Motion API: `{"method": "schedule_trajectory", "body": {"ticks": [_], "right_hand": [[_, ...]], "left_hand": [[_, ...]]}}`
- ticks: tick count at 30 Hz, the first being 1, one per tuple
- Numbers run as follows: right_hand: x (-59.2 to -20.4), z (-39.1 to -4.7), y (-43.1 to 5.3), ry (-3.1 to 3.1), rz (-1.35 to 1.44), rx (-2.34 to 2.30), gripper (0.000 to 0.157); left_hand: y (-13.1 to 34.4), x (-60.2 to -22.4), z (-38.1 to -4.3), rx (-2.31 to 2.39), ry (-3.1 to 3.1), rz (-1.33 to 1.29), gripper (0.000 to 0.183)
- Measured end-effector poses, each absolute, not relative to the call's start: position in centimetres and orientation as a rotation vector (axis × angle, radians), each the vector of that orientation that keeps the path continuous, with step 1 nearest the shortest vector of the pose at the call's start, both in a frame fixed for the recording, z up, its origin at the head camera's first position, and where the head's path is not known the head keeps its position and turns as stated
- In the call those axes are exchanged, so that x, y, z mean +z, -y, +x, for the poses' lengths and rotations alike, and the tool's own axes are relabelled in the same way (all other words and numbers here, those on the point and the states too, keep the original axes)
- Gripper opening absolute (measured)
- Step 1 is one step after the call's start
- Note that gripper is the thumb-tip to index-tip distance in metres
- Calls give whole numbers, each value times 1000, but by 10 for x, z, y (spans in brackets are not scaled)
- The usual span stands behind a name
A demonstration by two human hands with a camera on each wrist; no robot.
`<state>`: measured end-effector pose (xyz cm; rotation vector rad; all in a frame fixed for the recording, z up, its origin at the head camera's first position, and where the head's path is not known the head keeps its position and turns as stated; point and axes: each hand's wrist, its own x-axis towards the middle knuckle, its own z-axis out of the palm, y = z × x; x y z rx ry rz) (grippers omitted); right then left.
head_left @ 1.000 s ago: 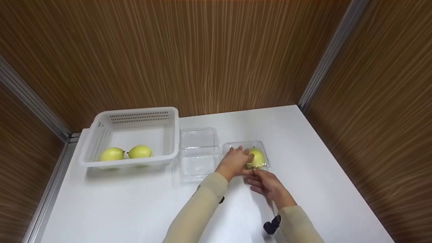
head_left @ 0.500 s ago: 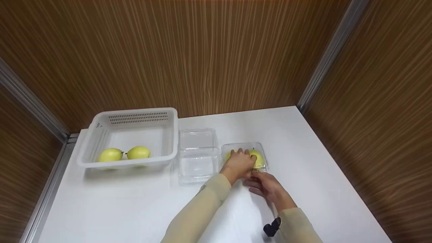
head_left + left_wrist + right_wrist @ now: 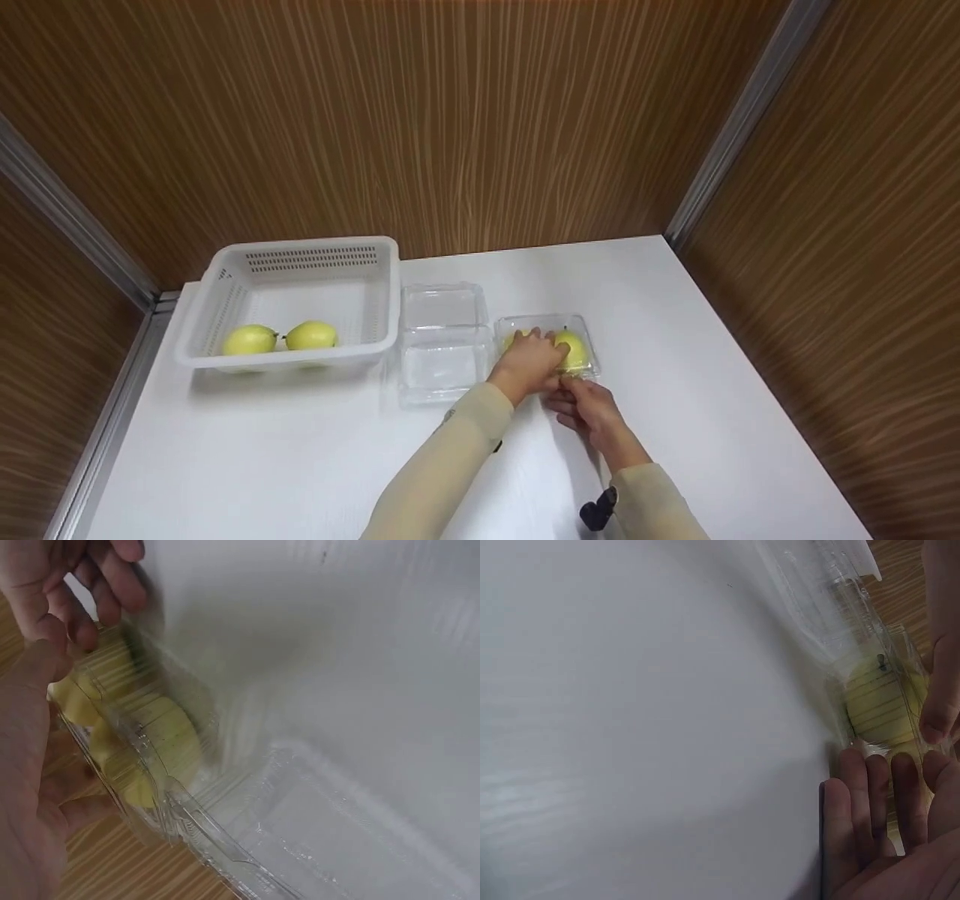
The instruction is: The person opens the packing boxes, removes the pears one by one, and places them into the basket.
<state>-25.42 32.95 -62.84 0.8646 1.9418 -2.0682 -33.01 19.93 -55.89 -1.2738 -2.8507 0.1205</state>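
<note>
A clear plastic clamshell box (image 3: 551, 322) with two yellow-green pears inside sits on the white table; its lid lies over them. My left hand (image 3: 530, 362) rests on the lid with fingers spread, partly covering the left pear (image 3: 512, 340). The right pear (image 3: 571, 352) shows through the plastic. At the front rim my right hand (image 3: 598, 412) pinches the edge between thumb and index finger, its other fingers held loosely below. In the left wrist view, the left thumb (image 3: 45, 660) lies near that rim, close to the right hand's fingers.
An opened clear clamshell box (image 3: 444, 365) lies just left of the filled one. Farther left stands a white perforated basket (image 3: 289, 361) with two more pears (image 3: 311, 335). Brown wood-grain panels (image 3: 450, 127) rise behind and on both sides of the table (image 3: 300, 465).
My left hand has shifted slightly right on the lid, and the left pear now shows past its fingers. The right hand stays at the front rim.
</note>
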Motion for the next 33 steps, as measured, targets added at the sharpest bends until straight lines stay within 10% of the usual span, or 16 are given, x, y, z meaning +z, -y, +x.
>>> {"method": "schedule_trajectory", "body": {"ticks": [33], "right_hand": [[-626,-258,-314,-1822,1048,-2332,26]], "left_hand": [[-200,-573,-328,206,2701,-1221,44]]}}
